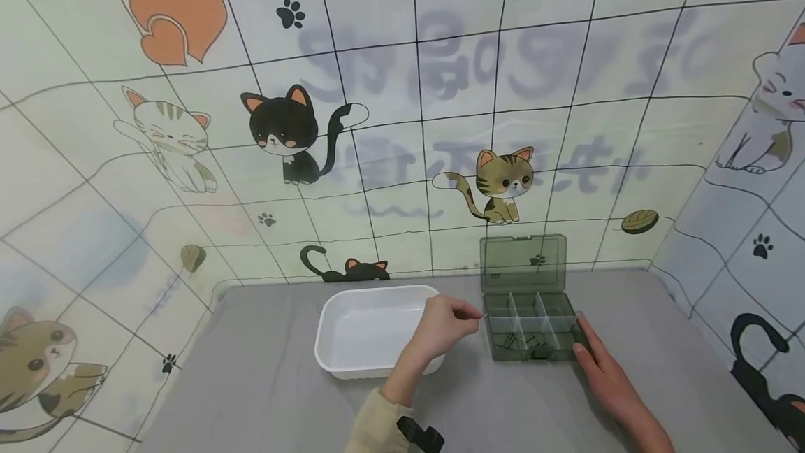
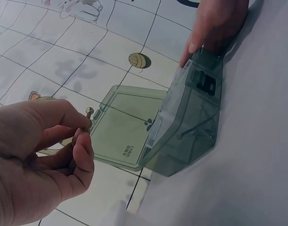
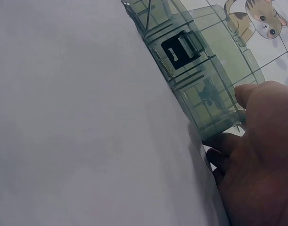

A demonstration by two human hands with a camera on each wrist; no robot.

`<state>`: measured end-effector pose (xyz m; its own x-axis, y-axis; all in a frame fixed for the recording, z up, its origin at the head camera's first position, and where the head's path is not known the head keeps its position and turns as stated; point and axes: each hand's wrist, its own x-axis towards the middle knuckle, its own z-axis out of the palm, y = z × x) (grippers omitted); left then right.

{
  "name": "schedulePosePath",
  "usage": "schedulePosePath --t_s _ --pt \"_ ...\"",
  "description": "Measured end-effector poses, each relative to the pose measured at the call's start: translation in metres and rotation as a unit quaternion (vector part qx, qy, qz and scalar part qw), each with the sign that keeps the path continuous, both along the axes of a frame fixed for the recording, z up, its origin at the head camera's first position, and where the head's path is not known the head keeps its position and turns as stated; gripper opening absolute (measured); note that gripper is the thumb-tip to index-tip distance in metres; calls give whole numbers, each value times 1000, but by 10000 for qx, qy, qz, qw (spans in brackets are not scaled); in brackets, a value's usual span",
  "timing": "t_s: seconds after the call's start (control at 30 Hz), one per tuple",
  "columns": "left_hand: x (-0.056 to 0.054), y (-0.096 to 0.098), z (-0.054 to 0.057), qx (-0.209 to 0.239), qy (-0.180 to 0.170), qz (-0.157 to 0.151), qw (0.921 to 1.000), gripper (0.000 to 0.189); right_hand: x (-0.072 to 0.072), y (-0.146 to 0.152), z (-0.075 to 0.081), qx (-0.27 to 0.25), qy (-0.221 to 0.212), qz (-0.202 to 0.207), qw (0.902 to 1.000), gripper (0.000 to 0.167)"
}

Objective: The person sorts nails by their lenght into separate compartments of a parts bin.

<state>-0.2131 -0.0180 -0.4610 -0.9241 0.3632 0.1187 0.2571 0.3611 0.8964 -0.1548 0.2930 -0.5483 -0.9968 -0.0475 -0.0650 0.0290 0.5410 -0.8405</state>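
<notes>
My left hand [image 1: 438, 331] pinches a small metal screw [image 2: 89, 112] between thumb and forefinger. Only its round head and a bit of shank show in the left wrist view. That hand is just left of a translucent green compartment box [image 1: 534, 351], apart from it, and partly in front of a white tray [image 1: 336, 371]. The box stands with its lid [image 1: 523, 264] raised at the back. Several thin dark screws [image 1: 508, 341] lie in its front compartments. My right hand [image 1: 606, 379] grips the box's right end, thumb near the front corner.
The white tray sits left of the box on a grey cloth-covered table [image 1: 251, 369]. Behind them rises a backdrop [image 1: 390, 110] with cat drawings and grid lines; side panels slope in at left and right.
</notes>
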Motion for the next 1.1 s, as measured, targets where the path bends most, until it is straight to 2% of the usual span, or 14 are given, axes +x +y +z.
schedulePosePath --t_s 0.4,0.6,0.87,1.1 --pt "1 31 -2 -223 243 -266 9991 13 0 -1 0 11 -29 2 10000 68" --pt "0 43 -7 -278 492 -338 9978 12 -1 -2 2 -22 15 25 10000 68" --pt "0 55 -17 -231 341 -296 9987 12 0 -3 0 46 -46 6 10000 68" --pt "-2 72 -20 -225 205 -204 9993 11 0 -1 -1 -17 129 66 9999 68"
